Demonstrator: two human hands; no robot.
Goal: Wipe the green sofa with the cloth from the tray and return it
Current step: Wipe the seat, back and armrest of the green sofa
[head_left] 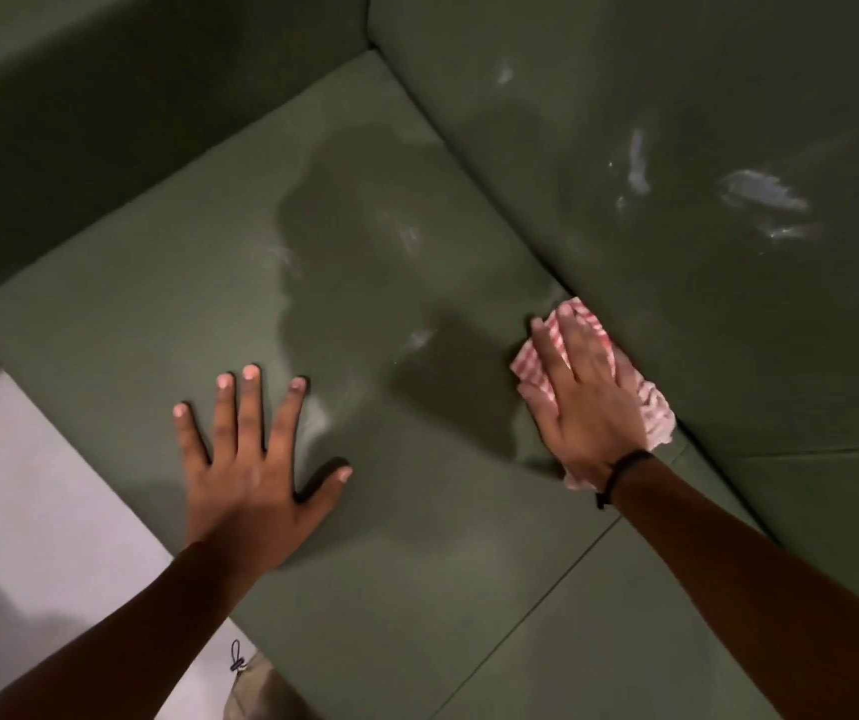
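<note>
The green sofa (167, 283) fills most of the view, its seat cushion running from upper left to lower right. My right hand (580, 394) presses flat on a red-and-white striped cloth (653, 413) at the crease where the seat meets the backrest. The cloth sticks out from under the fingers and at the wrist. My left hand (248, 459) lies flat on the seat, fingers spread, holding nothing. White smears (760, 192) mark the backrest, and fainter ones (419, 340) mark the seat. No tray is in view.
A pale floor (27, 501) shows at the lower left beside the sofa's front edge. The sofa's armrest (79, 96) rises at the upper left. A seam (562, 579) divides two seat cushions at the lower right.
</note>
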